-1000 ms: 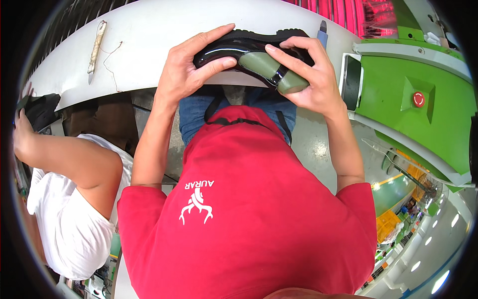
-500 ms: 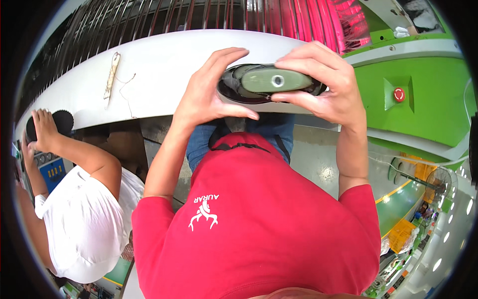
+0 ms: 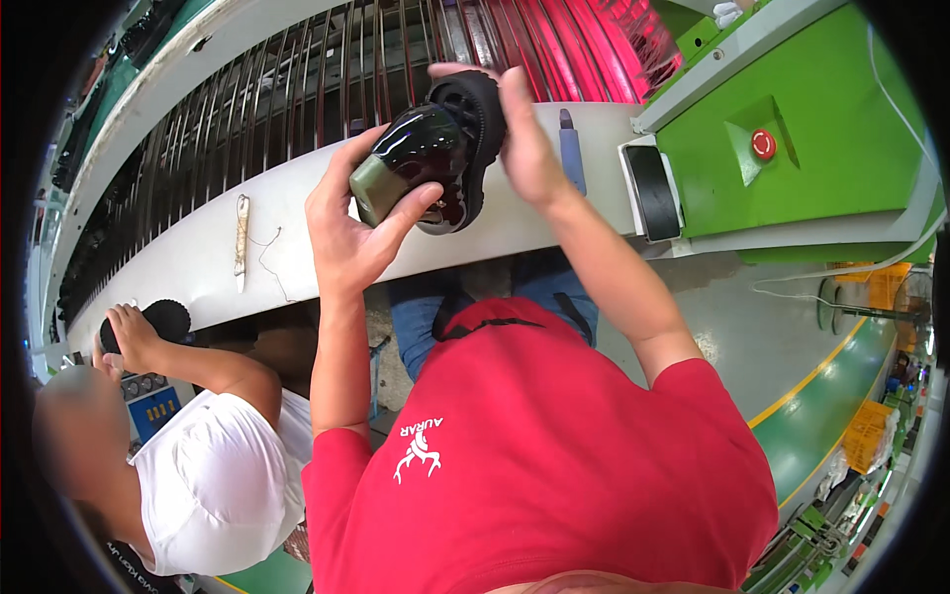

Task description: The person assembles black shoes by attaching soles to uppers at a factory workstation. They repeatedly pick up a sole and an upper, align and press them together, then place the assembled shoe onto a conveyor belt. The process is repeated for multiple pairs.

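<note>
A glossy black shoe [image 3: 421,144] is tilted on its side above the white ledge, on a green shoe last [image 3: 376,188]. Its thick black treaded sole [image 3: 485,124] faces right. My left hand [image 3: 356,223] is wrapped round the shoe's ankle end and the last, thumb on the near side. Beside the sole is my right hand [image 3: 532,148], somewhat blurred, with its fingers apart. Some of its fingers reach behind the sole's far end; whether the palm touches the tread I cannot tell.
Metal rollers [image 3: 396,69] run behind the white ledge [image 3: 287,203]. On it lie a pale stick-like tool [image 3: 241,238] with thread and a blue-handled tool [image 3: 571,153]. A green machine panel [image 3: 821,148] with a red button [image 3: 763,145] stands right. At left, a co-worker [image 3: 218,475] holds a black sole [image 3: 166,321].
The shoe has turned from last-up to lying tilted, sole to the right. My left hand now grips the last end; my right hand has let go of the last and moved to the sole.
</note>
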Motion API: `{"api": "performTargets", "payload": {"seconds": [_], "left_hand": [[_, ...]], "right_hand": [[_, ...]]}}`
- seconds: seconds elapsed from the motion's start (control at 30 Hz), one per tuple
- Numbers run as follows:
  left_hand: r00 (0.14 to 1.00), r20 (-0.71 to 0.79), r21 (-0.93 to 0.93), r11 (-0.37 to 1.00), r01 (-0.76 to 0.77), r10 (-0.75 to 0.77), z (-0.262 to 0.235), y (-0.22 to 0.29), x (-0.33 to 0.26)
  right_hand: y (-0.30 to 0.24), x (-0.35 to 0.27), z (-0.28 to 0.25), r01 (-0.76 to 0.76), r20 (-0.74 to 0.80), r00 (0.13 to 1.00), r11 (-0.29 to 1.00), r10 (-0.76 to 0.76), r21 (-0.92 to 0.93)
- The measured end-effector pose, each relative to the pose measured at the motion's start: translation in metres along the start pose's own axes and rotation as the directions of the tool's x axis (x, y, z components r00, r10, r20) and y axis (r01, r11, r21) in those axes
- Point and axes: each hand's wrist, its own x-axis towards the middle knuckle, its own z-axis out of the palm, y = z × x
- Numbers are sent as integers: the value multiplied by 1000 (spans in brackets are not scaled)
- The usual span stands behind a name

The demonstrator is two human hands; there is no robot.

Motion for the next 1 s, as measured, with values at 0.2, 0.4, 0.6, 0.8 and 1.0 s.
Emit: {"api": "performTargets", "payload": {"seconds": [0.2,0.4,0.6,0.8,1.0], "left_hand": [[999,32,152,988,34,-39,-11,31,5],[996,87,303,953,7,-35,-24,48,6],[995,71,259,965,51,-72,-23,45,10],[993,73,263,963,65,-87,-20,47,13],[992,108,284,958,38,-72,-19,46,17]], "right_hand": [[2,-8,33,38,34,998,986,-44,160],[3,-12,41,117,28,992,991,-119,71],[1,-10,43,45,-33,999,983,-39,179],[8,-7,41,134,-64,989,990,-131,41],[1,-9,34,230,-4,972,963,-233,-142]]}}
